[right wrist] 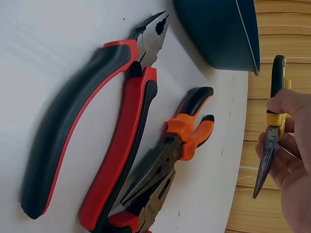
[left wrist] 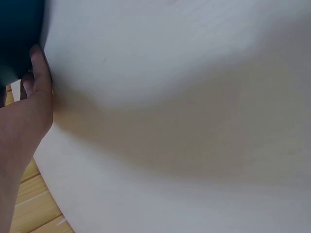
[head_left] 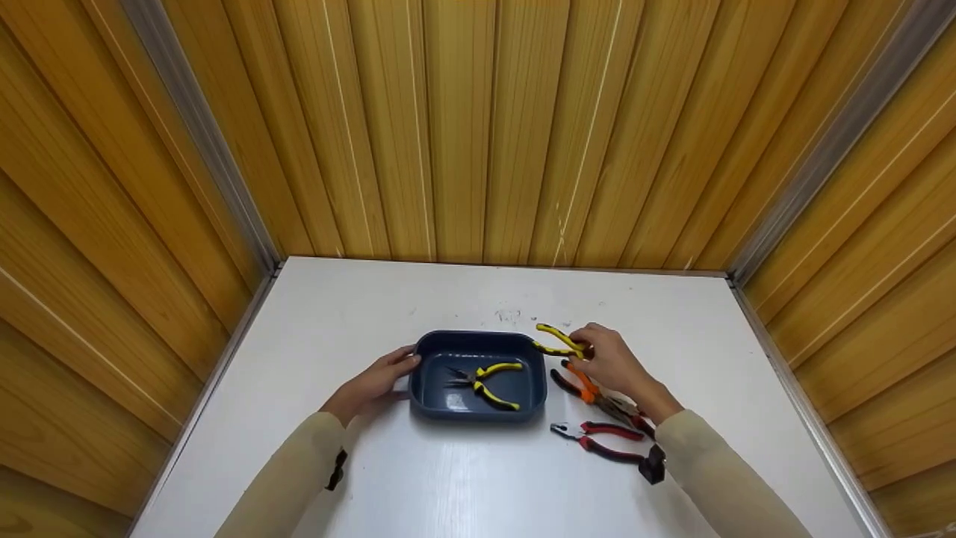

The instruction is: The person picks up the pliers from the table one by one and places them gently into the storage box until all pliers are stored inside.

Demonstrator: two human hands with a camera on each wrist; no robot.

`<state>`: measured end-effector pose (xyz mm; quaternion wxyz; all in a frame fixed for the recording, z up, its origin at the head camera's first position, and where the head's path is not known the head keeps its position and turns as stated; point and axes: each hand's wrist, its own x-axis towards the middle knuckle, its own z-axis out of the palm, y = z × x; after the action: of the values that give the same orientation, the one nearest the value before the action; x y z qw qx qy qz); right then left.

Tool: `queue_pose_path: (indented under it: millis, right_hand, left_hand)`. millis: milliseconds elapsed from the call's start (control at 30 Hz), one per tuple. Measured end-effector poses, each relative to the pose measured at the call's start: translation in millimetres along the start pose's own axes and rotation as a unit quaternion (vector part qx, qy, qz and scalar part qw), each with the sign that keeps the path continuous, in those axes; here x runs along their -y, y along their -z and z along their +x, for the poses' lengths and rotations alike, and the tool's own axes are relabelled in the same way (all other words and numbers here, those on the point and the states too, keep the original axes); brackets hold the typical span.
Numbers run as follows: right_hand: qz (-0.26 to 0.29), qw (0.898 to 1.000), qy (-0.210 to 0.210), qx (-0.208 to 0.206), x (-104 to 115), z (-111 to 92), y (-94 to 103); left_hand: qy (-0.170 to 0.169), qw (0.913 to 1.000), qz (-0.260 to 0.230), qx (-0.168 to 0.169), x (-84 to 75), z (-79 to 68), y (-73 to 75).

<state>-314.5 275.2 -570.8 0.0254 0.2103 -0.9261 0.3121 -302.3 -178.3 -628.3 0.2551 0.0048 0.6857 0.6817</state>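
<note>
My left hand [head_left: 377, 377] grips the left end of a dark blue rectangular dish [head_left: 478, 416], thumb at its rim. Inside the dish lie needle-nose pliers [head_left: 478, 379] with yellow-and-black handles, spread apart. To the right of the dish, my right hand [head_left: 616, 362] pinches a second pair of yellow-and-black needle-nose pliers [right wrist: 276, 119] near the pivot, above the table. Their handles point toward the dish and overlap its right rim in the head view. Below this hand lie orange-and-black long-nose pliers [right wrist: 187, 133].
Red-and-black combination pliers [right wrist: 131, 107] lie nearest the front, handles to the right. Another red-handled pair [right wrist: 150, 206] is partly hidden beside the orange ones. The white table [head_left: 358, 306] meets wood-patterned walls [head_left: 478, 149] at the back and sides.
</note>
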Motion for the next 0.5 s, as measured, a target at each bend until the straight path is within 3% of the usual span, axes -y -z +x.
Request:
queue_pose_path:
  millis: [367, 500]
  right_hand:
    - [0.033, 0.999, -0.032, 0.024, 8, 4, -8.9]
    - [0.033, 0.999, -0.018, 0.024, 11, 7, -10.7]
  left_hand:
    - [-0.003, 0.9996, -0.027, 0.011, 1.3, 2.3, -1.8]
    - [-0.004, 0.9996, -0.027, 0.009, 1.1, 3.5, -0.6]
